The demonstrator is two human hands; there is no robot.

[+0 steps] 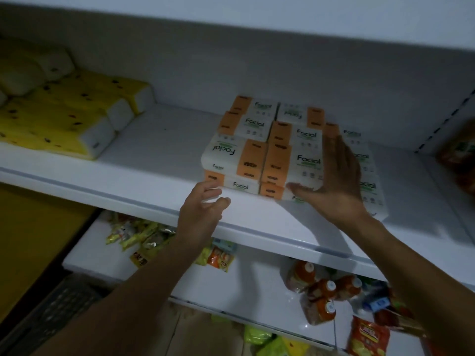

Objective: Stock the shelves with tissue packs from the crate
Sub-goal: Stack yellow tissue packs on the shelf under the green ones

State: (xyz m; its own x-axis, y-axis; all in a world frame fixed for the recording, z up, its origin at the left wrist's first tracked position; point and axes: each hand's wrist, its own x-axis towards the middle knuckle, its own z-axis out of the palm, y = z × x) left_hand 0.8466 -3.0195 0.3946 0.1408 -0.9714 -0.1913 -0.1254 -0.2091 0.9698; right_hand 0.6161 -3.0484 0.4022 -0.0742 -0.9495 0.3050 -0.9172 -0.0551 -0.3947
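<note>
**Both hands at the front of the tissue stack, nothing grasped**

The tissue packs [257, 150] lie in a low stack, two layers at the front, on the white shelf [144, 160], a little to 1 o'clock from the centre of the view. Each pack has its long axis from 9 to 3 o'clock, along the shelf edge.

The right hand [339, 176] is the nearer one to the work. It lies flat on the right part of the front right pack [295, 163]. Its fingers [334, 147] are straight and point to 12 o'clock, and the thumb runs toward 9 o'clock along the front lower edge of this pack. It presses and does not grasp.

The left hand [203, 209] is at 7 o'clock from the stack, just at the front left corner of the lower front pack [239, 185]. Its fingers are loosely curled and released, with nothing inside. I cannot tell if the tips touch the pack.

In my judgement the packs are already placed, and the coming move is a push toward 12 o'clock to make the stack straight. From both hands the stack lies toward 12 o'clock.

Yellow packs [64, 116] lie at 9 o'clock, well apart. A dark grid [64, 304] at 7 o'clock may be the crate.
</note>
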